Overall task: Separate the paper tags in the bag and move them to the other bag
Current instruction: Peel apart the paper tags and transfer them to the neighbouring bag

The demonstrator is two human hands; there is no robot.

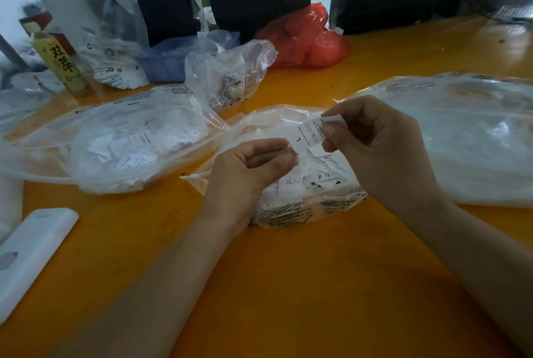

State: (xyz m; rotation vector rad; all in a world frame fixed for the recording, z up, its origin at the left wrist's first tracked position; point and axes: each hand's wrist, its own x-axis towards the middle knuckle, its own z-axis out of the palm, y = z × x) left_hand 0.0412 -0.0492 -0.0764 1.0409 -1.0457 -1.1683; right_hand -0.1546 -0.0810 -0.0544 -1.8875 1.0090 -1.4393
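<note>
Orange table [288,285] carries a clear bag [302,207] of tags, above which the left hand [245,173] and right hand [375,141] each pinch an end of a tag [307,135], light, limp paper best nipped by its edges.

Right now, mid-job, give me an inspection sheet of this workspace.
Surface: orange table, worn.
Job's things: white paper tag marked L held over the open clear plastic bag of tags; second clear bag of tags to its left.
Clutter: red plastic bag, blue plastic tray, yellow-green bottle, white flat device, large clear bag at right.
Grippers: left hand and right hand both pinch the tag.
Cables: nothing seen.
Surroundings: dark panels behind.
</note>
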